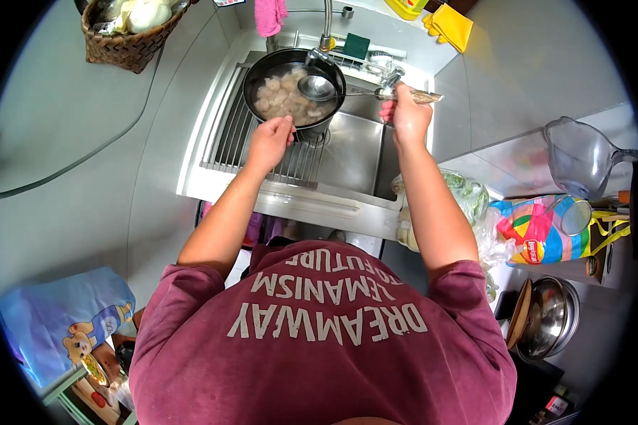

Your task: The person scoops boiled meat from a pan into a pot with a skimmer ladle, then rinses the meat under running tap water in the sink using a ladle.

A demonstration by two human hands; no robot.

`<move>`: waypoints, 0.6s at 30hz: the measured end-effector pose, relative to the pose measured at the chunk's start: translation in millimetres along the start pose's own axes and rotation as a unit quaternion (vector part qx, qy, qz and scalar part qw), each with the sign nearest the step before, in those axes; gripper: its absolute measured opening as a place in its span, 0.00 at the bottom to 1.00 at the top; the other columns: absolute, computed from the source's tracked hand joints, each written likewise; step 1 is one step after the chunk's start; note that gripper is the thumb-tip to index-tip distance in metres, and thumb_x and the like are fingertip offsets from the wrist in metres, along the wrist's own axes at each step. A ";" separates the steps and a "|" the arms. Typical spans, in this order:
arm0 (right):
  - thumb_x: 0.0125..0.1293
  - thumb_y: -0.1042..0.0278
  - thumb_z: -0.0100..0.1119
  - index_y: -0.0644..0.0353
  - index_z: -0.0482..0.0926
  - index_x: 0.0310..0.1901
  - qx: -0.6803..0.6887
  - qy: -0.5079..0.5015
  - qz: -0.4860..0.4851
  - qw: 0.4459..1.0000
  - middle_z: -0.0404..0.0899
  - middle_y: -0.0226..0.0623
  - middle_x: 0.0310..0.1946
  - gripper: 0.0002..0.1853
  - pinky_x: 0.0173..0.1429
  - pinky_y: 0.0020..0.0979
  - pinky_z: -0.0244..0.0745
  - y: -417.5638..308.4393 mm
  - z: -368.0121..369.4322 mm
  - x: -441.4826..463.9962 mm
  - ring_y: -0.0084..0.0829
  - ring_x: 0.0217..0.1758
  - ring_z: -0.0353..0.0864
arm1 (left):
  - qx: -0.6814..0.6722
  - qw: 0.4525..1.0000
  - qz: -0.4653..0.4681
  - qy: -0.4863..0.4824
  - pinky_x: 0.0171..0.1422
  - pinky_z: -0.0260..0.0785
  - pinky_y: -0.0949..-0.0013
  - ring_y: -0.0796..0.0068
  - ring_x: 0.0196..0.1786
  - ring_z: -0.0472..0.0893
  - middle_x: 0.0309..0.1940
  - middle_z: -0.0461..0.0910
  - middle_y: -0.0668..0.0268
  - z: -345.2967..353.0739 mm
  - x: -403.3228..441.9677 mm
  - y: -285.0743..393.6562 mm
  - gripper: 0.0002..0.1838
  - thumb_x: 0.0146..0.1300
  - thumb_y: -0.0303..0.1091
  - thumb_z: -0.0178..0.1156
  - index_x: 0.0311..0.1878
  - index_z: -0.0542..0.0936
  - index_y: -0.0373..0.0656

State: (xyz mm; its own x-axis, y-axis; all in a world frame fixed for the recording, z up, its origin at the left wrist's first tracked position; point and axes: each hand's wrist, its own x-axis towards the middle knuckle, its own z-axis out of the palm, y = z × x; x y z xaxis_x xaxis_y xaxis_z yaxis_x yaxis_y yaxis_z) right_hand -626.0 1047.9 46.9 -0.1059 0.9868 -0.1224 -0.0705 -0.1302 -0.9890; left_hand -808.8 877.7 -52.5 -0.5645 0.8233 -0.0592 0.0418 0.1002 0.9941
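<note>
A black pot (pixel 324 129) with pale chunks (pixel 283 95) in cloudy liquid stands over the sink on a slatted drying rack (pixel 295 167). My right hand (pixel 408 113) is closed round the patterned handle of a metal ladle (pixel 317 88), whose bowl is over the right part of the pot's contents. At the pot's near rim, my left hand (pixel 271 142) has its fingers pinched together; whether they grip the rim or something small cannot be made out. The faucet (pixel 326 42) rises behind the pot.
The steel sink basin (pixel 351 152) lies right of the rack. Behind it are a green sponge (pixel 356 46), a pink cloth (pixel 269 17) and yellow gloves (pixel 449 27). A woven basket (pixel 124 51) sits at the upper left. On the right are a clear pitcher (pixel 581 157) and a colourful bag (pixel 539 230).
</note>
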 end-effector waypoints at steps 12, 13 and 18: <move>0.61 0.66 0.59 0.67 0.77 0.34 -0.006 0.001 -0.018 1.000 0.77 0.41 0.16 0.10 0.17 0.27 0.70 5.2 19.2 6.8 0.29 0.14 0.76 | -0.014 1.000 -0.021 0.005 0.30 0.64 0.76 0.83 0.24 0.72 0.19 0.75 0.71 -13.1 0.1 -4.9 0.19 0.71 0.43 0.51 0.29 0.79 0.38; 0.60 0.67 0.59 0.67 0.77 0.34 0.001 -0.004 -0.026 1.000 0.77 0.41 0.17 0.10 0.17 0.27 0.70 6.6 21.6 7.9 0.29 0.14 0.76 | -0.012 1.000 -0.021 0.009 0.30 0.64 0.76 0.83 0.24 0.72 0.19 0.75 0.71 -14.8 -0.6 -5.1 0.19 0.71 0.43 0.51 0.29 0.79 0.38; 0.61 0.67 0.60 0.67 0.79 0.35 0.003 -0.026 -0.035 0.999 0.77 0.40 0.17 0.10 0.17 0.27 0.71 9.5 38.1 13.6 0.28 0.14 0.76 | 0.005 0.999 -0.023 0.030 0.31 0.65 0.76 0.83 0.24 0.72 0.19 0.75 0.71 -21.9 -7.6 0.8 0.19 0.71 0.43 0.52 0.29 0.79 0.38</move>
State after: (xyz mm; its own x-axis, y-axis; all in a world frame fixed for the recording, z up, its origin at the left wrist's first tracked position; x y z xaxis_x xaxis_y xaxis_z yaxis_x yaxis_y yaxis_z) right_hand -665.9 1056.4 39.0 -0.1523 0.9872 -0.0474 -0.0847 -0.0608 -0.9946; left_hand -822.5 859.3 -49.3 -0.6150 0.7824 -0.0985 0.0223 0.1421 0.9896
